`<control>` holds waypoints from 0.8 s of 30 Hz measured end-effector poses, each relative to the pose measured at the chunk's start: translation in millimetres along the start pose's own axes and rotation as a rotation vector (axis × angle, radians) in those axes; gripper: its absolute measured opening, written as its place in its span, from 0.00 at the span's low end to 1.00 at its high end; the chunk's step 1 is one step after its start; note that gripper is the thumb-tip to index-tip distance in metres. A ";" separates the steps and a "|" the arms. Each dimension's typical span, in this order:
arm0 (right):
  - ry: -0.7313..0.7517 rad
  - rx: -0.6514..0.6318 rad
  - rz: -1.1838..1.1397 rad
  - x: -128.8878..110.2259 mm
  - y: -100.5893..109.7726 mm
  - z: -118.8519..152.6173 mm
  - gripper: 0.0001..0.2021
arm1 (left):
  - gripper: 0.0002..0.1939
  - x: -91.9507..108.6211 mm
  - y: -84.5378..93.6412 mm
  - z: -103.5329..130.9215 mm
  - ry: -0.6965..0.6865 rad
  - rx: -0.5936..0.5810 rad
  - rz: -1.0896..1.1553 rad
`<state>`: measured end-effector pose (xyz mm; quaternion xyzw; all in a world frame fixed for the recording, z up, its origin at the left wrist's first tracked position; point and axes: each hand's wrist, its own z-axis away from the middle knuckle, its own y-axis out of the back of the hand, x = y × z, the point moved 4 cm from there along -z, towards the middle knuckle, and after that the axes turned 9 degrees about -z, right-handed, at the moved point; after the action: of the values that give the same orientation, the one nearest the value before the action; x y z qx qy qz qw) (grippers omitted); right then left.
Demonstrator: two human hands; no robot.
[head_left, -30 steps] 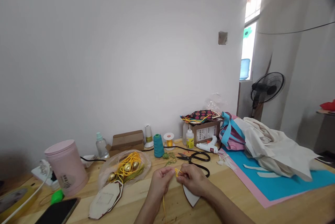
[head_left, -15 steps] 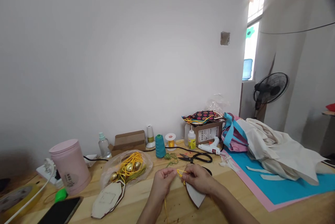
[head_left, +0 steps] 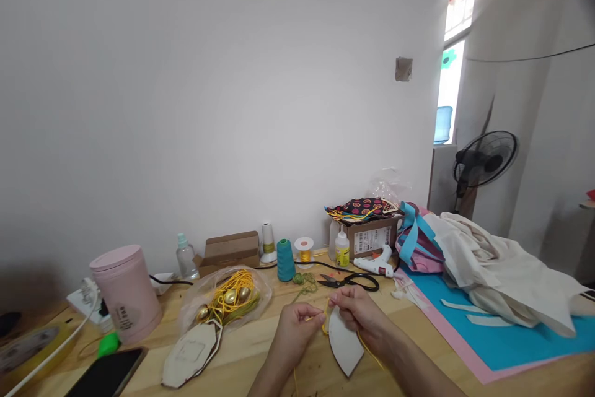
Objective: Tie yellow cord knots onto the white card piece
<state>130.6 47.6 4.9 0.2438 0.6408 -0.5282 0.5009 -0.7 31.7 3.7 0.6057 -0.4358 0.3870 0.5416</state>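
Observation:
My left hand [head_left: 297, 330] pinches a thin yellow cord [head_left: 326, 318], with one strand hanging down past the wrist toward the table's front. The fingers of my right hand [head_left: 356, 310] are closed on another part of that cord, and its tail runs down beside the right forearm. A loop of cord shows between the two hands. Just below my right hand is a white pointed leaf-shaped piece [head_left: 344, 341] with a dark edge; whether a finger touches it I cannot tell. Black-handled scissors [head_left: 356, 281] lie just beyond my hands.
Behind the scissors stand a hot glue gun [head_left: 375, 262], a glue bottle [head_left: 342, 248] and a teal thread cone [head_left: 285, 261]. Left lie a bag of yellow cords and gold bells [head_left: 230, 298], white cut pieces [head_left: 190, 357], a phone [head_left: 106, 373] and a pink canister [head_left: 126, 295]. White fabric [head_left: 502, 261] covers the right.
My right hand has risen slightly, drawing the cord upward between the hands. More of the white leaf-shaped piece now shows. The view has shifted a little.

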 end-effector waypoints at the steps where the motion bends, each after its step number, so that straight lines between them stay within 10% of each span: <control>1: -0.001 0.019 -0.042 1.7 0.0 -0.7 0.10 | 0.09 1.5 0.4 0.3 -0.007 0.011 -0.018; 24: -0.205 -0.002 -0.252 10.7 -2.2 -1.1 0.05 | 0.10 -0.5 0.8 -1.7 -0.024 -0.010 -0.037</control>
<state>124.3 45.6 -3.8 0.1057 0.6126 -0.6083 0.4935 -1.7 33.4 3.7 0.6158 -0.4327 0.3674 0.5464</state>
